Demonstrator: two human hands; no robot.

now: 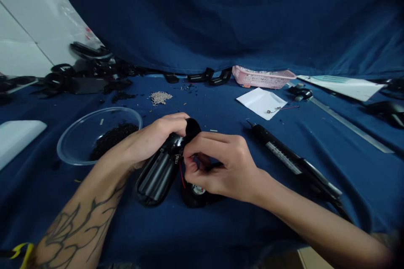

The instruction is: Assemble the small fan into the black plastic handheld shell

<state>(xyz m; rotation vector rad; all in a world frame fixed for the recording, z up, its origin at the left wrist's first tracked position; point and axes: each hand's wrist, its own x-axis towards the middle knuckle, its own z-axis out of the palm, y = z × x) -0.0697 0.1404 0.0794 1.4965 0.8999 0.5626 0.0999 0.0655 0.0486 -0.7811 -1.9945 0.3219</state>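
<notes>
My left hand (164,132) is wrapped round the upper end of a hollow black plastic housing (158,178), which lies tilted in front of me. At the housing's right edge, my right hand (224,164) is closed in a pinch. What sits between its fingertips is hidden. A red wire (182,175) runs down from the housing beside those fingertips, near a row of small metal contacts. Partly covered by my right hand, a second black part (192,201) with a round whitish piece rests on the blue cloth.
Left, a clear bowl (74,160) holds small black pieces, probably screws. Silver bits (160,98) lie in a pile behind. A black electric screwdriver (284,157) lies right, below white paper (260,101) with a small wired part. A pink basket (263,79) and black parts (91,80) stand farther back.
</notes>
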